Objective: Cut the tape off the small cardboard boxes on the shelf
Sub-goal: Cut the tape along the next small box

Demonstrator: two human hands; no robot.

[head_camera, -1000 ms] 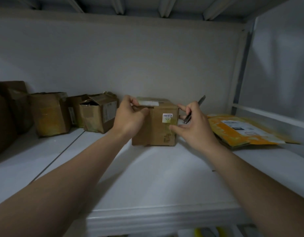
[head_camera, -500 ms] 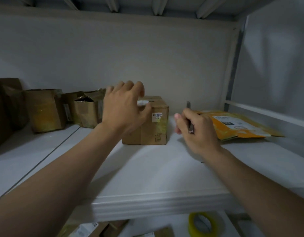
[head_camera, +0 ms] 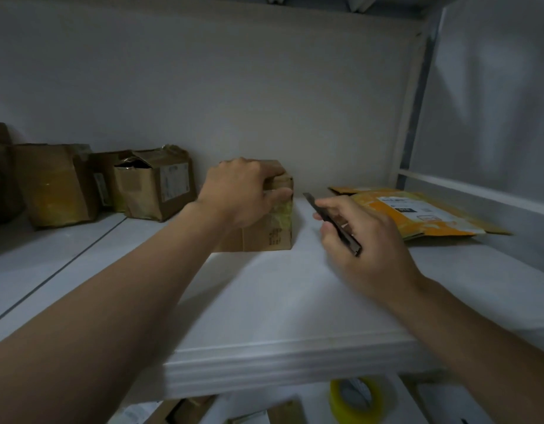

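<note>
My left grip [head_camera: 243, 194] has come down to clasp the top of the small cardboard box [head_camera: 264, 237], steadying it on the shelf [head_camera: 280, 301], while just right of it my right grip [head_camera: 362, 240] clutches the cutter [head_camera: 309, 200], so cutting looks imminent.

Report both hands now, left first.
Left hand: grips the top of the small cardboard box.
Right hand: holds the cutter, blade apart from the box.
</note>
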